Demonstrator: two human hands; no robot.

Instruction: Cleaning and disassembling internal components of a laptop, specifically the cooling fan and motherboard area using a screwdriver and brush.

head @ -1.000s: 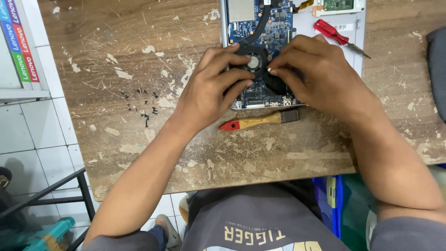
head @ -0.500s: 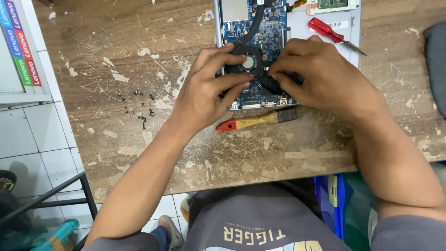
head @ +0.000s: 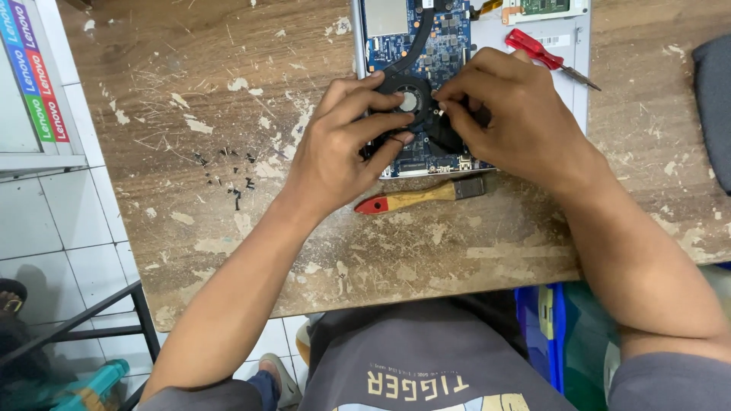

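- Since the earlier frames, the right hand (head: pixel 506 122) has slid left: its fingertips now meet at the fan (head: pixel 411 100) hub, where before they lay lower on the board (head: pixel 438 57).
- The left hand (head: pixel 343 148) has stayed put, fingers curled around the fan's left and lower edge, gripping it.
- The right fingers pinch at the fan's right rim; whether they hold a small part cannot be told.
- The fan sits on the blue board in the opened laptop (head: pixel 567 46) on the table (head: pixel 190 114).
- A brush (head: pixel 419 196) lies just below the laptop; a red screwdriver (head: pixel 544 55) rests on its right part.
- Small screws (head: pixel 232 179) lie scattered left of the hands.
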